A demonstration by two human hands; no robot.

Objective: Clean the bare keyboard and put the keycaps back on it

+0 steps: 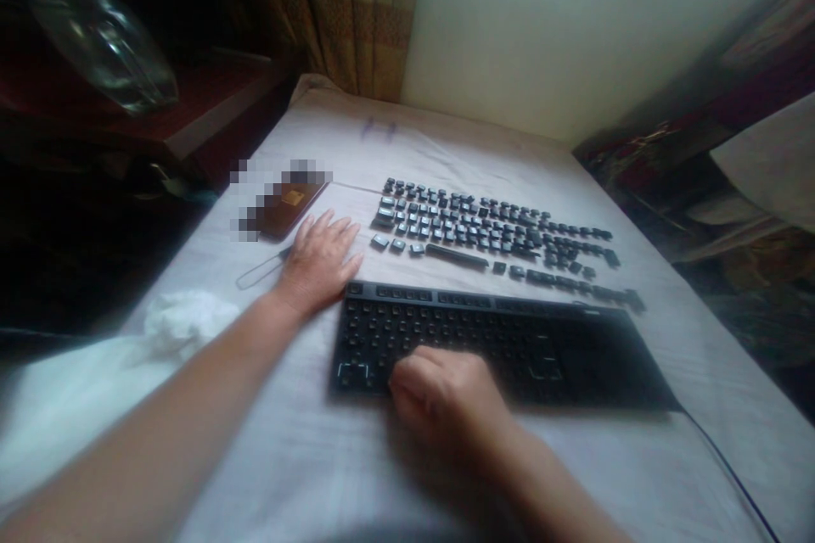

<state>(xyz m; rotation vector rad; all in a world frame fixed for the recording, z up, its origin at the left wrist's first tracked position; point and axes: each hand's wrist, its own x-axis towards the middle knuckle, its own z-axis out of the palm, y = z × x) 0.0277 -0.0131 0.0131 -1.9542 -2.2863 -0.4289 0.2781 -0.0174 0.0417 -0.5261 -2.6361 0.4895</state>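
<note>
A black keyboard [589, 356] stripped of its keycaps lies across the white cloth. Behind it the loose keycaps [474, 225] are laid out in rows, with the long space bar [457, 255] in the front row. My left hand [322, 259] rests flat on the cloth, fingers spread, just off the keyboard's far left corner. Beside its wrist lies a thin wire loop [258, 271] with a dark end, partly covered by the hand. My right hand [442, 386] is curled closed over the keyboard's near edge, left of middle. Anything inside its fingers is hidden.
A brown, phone-like object [296, 204], partly blurred out, lies beyond my left hand. White crumpled cloth [184, 322] is at the left. The keyboard's cable [726, 462] runs off to the lower right. A wooden table [210, 114] stands at the far left.
</note>
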